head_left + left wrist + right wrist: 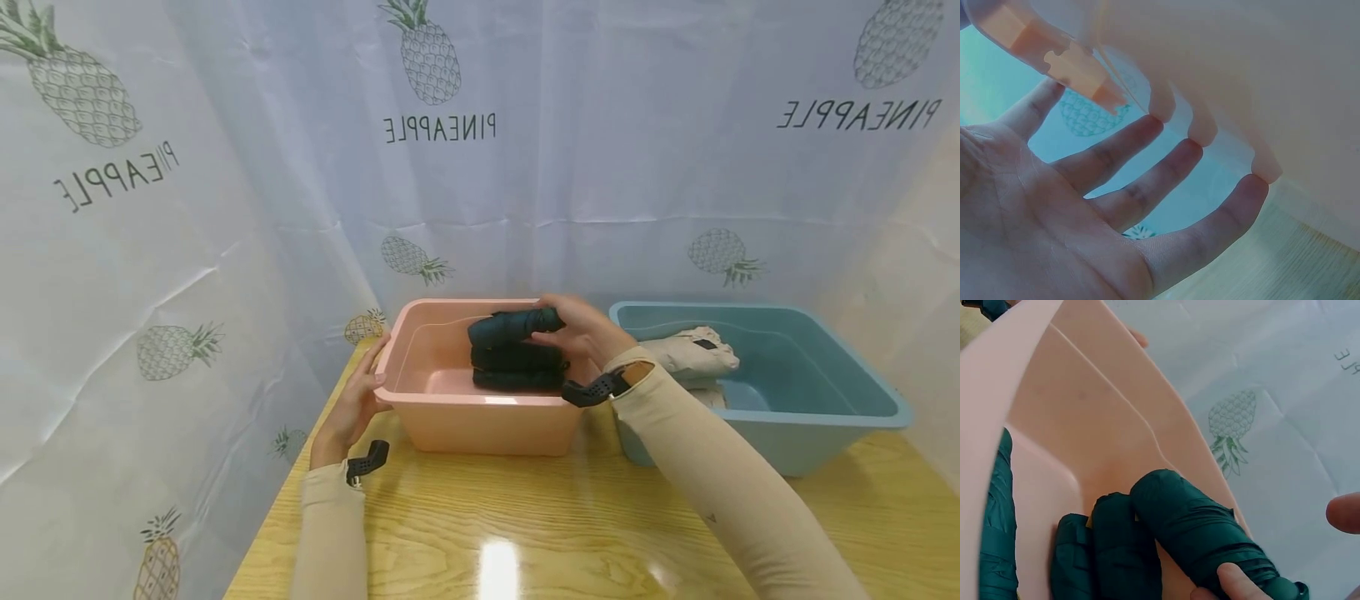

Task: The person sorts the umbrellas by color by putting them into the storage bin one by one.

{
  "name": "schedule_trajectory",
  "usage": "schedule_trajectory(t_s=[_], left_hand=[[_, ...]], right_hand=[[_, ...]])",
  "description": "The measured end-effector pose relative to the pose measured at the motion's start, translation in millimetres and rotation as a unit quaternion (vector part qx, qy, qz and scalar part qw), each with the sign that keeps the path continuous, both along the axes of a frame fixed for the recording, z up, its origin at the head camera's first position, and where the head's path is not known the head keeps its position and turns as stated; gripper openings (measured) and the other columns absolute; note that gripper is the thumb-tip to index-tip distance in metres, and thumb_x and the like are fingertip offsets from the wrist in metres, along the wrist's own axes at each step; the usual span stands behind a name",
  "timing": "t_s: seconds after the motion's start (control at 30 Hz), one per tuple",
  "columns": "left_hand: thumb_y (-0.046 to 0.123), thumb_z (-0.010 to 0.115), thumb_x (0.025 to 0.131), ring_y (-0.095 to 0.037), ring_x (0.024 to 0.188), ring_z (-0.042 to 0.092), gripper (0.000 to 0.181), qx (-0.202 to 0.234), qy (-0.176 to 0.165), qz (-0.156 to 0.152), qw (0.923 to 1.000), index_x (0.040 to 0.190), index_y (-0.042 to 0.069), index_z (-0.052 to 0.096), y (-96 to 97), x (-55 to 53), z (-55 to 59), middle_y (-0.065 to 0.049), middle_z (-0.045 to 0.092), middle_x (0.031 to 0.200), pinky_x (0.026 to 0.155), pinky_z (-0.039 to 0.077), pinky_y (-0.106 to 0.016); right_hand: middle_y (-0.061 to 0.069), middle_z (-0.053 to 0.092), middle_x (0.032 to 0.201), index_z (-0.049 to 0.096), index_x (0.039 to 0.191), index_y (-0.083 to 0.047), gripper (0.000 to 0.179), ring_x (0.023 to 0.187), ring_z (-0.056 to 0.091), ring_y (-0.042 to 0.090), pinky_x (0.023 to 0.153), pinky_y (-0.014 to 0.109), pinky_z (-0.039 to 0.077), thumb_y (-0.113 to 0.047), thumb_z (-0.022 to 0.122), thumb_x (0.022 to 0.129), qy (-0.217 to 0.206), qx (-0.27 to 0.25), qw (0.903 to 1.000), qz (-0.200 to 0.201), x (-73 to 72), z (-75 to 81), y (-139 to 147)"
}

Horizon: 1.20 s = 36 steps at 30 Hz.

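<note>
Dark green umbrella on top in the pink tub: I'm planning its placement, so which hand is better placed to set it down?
Right. The right hand already grips the top umbrella; the left hand only steadies the pink tub.

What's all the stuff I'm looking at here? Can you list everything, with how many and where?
Pink tub: one, pink plastic, on the table left of centre.
Folded umbrellas: dark green; at least three show in the right wrist view, inside the pink tub, one on top of the rest.
Blue tub: one, teal blue, on the table right of the pink one.
Beige bundle: one, cream, lying in the blue tub; what it is, I cannot tell.
Table: one, light wood, glossy.
Curtain: white with pineapple prints, behind and to the left.
Left hand: fingers straight, resting against the pink tub's left rim.
Right hand: its grip holds the top umbrella.
</note>
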<state>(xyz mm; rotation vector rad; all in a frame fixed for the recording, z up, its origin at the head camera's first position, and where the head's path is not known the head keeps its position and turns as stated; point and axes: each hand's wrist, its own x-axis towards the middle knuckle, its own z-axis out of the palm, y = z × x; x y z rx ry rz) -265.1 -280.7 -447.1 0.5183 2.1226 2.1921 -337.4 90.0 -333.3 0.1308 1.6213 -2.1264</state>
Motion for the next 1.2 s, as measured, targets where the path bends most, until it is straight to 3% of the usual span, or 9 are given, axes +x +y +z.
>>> schedule_trajectory(t_s=[0.2,0.3,0.43,0.63,0.83,1.03,1.2], left_hand=[[0.024,0.039,0.097,-0.020,0.134,0.052,0.073,-0.002,-0.001,0.001,1.0000,0.165,0.033,0.015,0.3,0.3,-0.1,-0.015,0.020,0.170,0.099,0.048,-0.054],[0.024,0.039,0.097,-0.027,0.139,0.048,0.073,-0.002,-0.003,0.001,1.0000,0.165,0.033,0.015,1.2,0.3,0.3,-0.013,0.019,0.170,0.100,0.048,-0.054],[0.025,0.040,0.097,-0.037,0.145,0.041,0.073,-0.005,-0.004,0.001,1.0000,0.165,0.034,0.015,1.5,0.7,0.7,-0.011,0.018,0.171,0.100,0.048,-0.055],[0.023,0.039,0.097,-0.017,0.131,0.055,0.075,-0.003,0.002,-0.004,1.0000,0.166,0.030,0.013,1.5,1.5,0.7,-0.015,0.018,0.170,0.097,0.050,-0.052],[0.022,0.039,0.096,-0.013,0.127,0.056,0.074,0.000,0.003,-0.003,1.0000,0.166,0.032,0.014,2.4,1.9,0.5,-0.015,0.017,0.170,0.096,0.050,-0.051],[0.022,0.039,0.096,-0.012,0.128,0.056,0.075,-0.001,0.003,-0.002,1.0000,0.166,0.030,0.013,3.5,2.2,1.0,-0.014,0.016,0.171,0.097,0.049,-0.053],[0.023,0.039,0.097,-0.012,0.128,0.055,0.074,-0.006,0.003,-0.003,1.0000,0.166,0.031,0.013,2.7,2.2,1.5,-0.013,0.014,0.171,0.098,0.049,-0.053]], right_hand=[[0.008,0.011,0.167,0.031,0.149,-0.004,0.053,0.153,0.016,0.030,0.117,0.056,0.038,-0.016,0.050,0.101,0.040,0.046,0.9981,0.009,2.4,4.9,4.7],[0.005,0.002,0.172,0.023,0.160,-0.007,0.065,0.158,0.008,0.034,0.117,0.056,0.038,-0.021,0.051,0.103,0.056,0.080,0.9948,0.028,5.4,8.2,8.2],[0.010,-0.005,0.173,0.019,0.163,-0.006,0.070,0.156,0.012,0.050,0.116,0.055,0.038,-0.026,0.050,0.104,0.073,0.106,0.9902,0.055,9.6,12.9,13.0],[0.017,-0.009,0.172,0.015,0.163,-0.002,0.070,0.154,0.019,0.051,0.118,0.057,0.036,-0.022,0.048,0.104,0.099,0.093,0.9883,0.069,15.5,18.8,18.1],[0.022,0.007,0.170,0.005,0.164,-0.002,0.072,0.150,0.031,0.048,0.118,0.055,0.036,-0.018,0.044,0.105,0.138,0.109,0.9802,0.090,25.0,21.2,21.3],[0.026,0.030,0.161,0.028,0.156,0.002,0.056,0.133,0.054,0.038,0.114,0.051,0.043,-0.019,0.045,0.107,0.192,0.161,0.9612,0.115,42.8,24.3,24.9],[0.025,0.055,0.139,0.045,0.140,0.004,0.041,0.113,0.067,0.027,0.107,0.048,0.050,-0.019,0.050,0.106,0.260,0.188,0.9357,0.146,64.2,23.1,34.3]])
